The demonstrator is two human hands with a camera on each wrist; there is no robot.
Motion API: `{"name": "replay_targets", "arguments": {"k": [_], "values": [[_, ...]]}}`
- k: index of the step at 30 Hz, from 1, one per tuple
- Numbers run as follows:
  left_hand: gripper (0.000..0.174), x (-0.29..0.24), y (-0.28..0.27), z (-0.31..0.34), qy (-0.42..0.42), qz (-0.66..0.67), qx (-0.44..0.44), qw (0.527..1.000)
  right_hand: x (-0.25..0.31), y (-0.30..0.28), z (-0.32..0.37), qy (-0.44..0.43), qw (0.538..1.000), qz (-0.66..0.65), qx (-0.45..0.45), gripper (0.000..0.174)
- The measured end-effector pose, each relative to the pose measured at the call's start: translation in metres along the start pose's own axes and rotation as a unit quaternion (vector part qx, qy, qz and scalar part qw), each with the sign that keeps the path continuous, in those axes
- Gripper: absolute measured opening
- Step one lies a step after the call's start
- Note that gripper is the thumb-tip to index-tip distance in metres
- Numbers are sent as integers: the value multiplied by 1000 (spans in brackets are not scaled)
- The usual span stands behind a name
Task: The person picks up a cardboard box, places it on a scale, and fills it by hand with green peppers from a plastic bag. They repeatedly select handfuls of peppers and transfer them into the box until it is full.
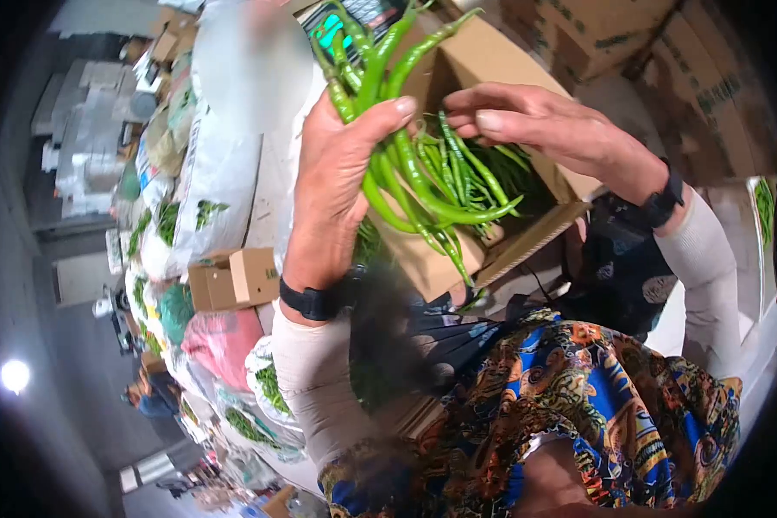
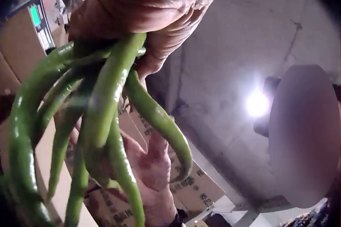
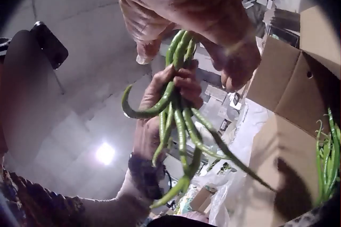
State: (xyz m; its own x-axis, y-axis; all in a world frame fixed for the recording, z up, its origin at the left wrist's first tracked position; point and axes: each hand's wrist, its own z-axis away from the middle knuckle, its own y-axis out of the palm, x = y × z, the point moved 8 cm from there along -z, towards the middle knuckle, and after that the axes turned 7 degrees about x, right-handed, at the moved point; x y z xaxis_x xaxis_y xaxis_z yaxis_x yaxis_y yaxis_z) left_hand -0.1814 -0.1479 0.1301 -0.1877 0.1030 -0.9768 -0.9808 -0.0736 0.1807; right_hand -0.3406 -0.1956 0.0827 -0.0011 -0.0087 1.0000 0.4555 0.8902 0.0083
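In the head view, the left hand (image 1: pixel 332 168) grips a bunch of long green peppers (image 1: pixel 419 177), its thumb across them and their ends sticking out on both sides. The same bunch (image 2: pixel 106 99) hangs below the left hand (image 2: pixel 149 3) in the left wrist view. The right hand (image 1: pixel 557 129) is beside the bunch, over the cardboard box (image 1: pixel 509 73), with fingers extended and loosely bent. Its palm (image 2: pixel 154 171) faces the bunch in the left wrist view. Nothing shows in its grasp. More peppers (image 1: pixel 509 173) lie inside the box, partly hidden by the bunch.
A scale with a lit green display (image 1: pixel 330 30) stands beyond the box. White sacks (image 1: pixel 220 138), a small carton (image 1: pixel 255 276) and a pink bag (image 1: pixel 224 345) lie to the left. Large cartons (image 1: pixel 708 95) stand at the upper right. A person (image 1: pixel 154 397) is far off.
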Motion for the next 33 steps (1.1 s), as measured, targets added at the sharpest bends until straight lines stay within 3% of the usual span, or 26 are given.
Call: {"name": "replay_targets", "arguments": {"k": [2,3,5,8,10,11,12,13,16,18,19,22,26,28,31,32,33], "values": [[35,4,32,-19,31,-26,36,999,13,13,4,13,992,-126,26,66],[35,8,44,-26,32,-26,53,998,13,10,6,15,992,-128,16,66],[36,14,60,-37,47,-74,53,995,11,19,9,23,977,-197,78,66],[35,24,77,-49,81,-173,53,980,15,8,14,-25,987,-145,58,58],[37,40,80,-54,34,-107,41,993,10,6,17,-12,983,-174,53,53],[39,44,86,-55,32,-25,60,997,8,1,17,-54,978,-199,15,51],[39,44,88,-56,30,-26,65,997,6,-4,17,-94,970,-224,-22,49],[39,44,89,-57,15,34,81,996,0,-6,16,-88,967,-235,-36,46],[35,48,90,-60,-16,106,82,991,-10,-11,12,-65,960,-273,-4,46],[36,39,96,-57,41,-93,139,985,-24,-17,10,-55,955,-289,-26,44],[36,35,97,-57,67,-139,138,978,-22,-22,9,-65,956,-284,-46,34],[39,40,89,-59,11,-163,116,980,-22,-29,11,-54,953,-281,-96,25],[29,62,75,-62,-25,66,113,991,-26,-31,5,-51,926,-369,-62,21],[21,72,71,-64,-13,90,102,991,-30,-32,4,-31,937,-341,-69,19],[12,75,54,-67,1,94,45,995,-25,-34,1,-74,932,-347,-67,18],[14,71,50,-65,-12,99,42,994,-22,-38,1,-96,931,-346,-65,19],[16,71,40,-68,-11,156,56,986,-34,-45,1,-63,926,-365,-72,19]]}}
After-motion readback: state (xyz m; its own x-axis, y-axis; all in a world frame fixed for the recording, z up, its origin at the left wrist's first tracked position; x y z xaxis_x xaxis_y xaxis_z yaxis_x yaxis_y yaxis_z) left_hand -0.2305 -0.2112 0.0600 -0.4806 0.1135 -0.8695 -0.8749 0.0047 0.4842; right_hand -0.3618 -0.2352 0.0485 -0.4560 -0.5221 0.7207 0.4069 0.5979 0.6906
